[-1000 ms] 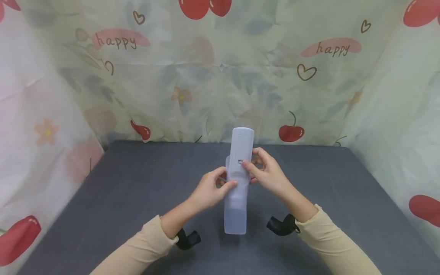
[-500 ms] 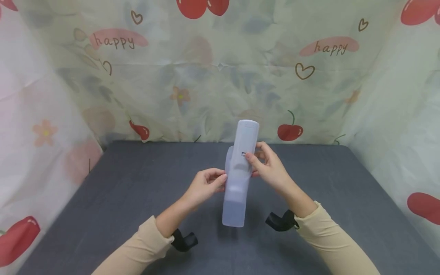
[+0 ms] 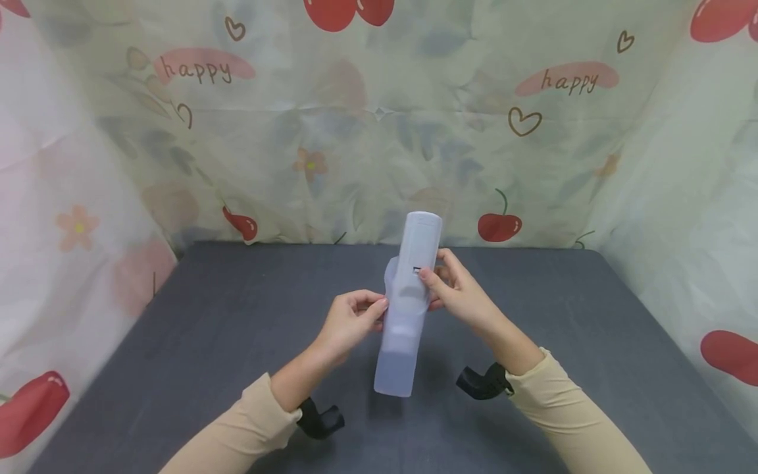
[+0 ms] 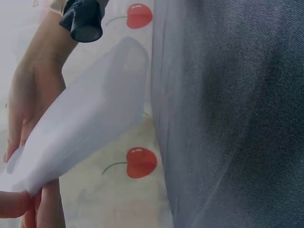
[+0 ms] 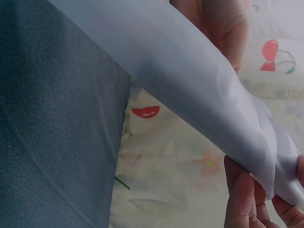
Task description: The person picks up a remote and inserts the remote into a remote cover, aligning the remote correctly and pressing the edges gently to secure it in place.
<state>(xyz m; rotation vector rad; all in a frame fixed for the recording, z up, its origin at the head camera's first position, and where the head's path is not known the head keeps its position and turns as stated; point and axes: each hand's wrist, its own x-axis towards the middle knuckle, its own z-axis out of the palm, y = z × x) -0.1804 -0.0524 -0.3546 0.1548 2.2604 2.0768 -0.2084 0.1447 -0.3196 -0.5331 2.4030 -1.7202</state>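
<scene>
Between both hands, a long pale white plastic device [image 3: 398,336] is held tilted above the table. Its kind is unclear; a small dark slot [image 3: 417,270] shows on the near face, and a translucent piece bulges from its upper left side. My left hand [image 3: 349,319] pinches that left side between thumb and fingers. On the right, my right hand [image 3: 464,296] grips the body, thumb beside the slot and fingers behind it. The left wrist view has the broad translucent part [image 4: 95,104]; the right wrist view has the smooth long body [image 5: 175,76].
A dark grey table [image 3: 237,316] lies beneath the hands. Printed cloth [image 3: 379,158] with cherries and lettering hangs along the back and sides. A black camera mount [image 3: 320,418] is on the left wrist and another [image 3: 482,383] on the right.
My left hand has shifted from the device's front face to its left edge. The device rose and leaned its top rightward, then dropped slightly and moved left; the right hand still grips it.
</scene>
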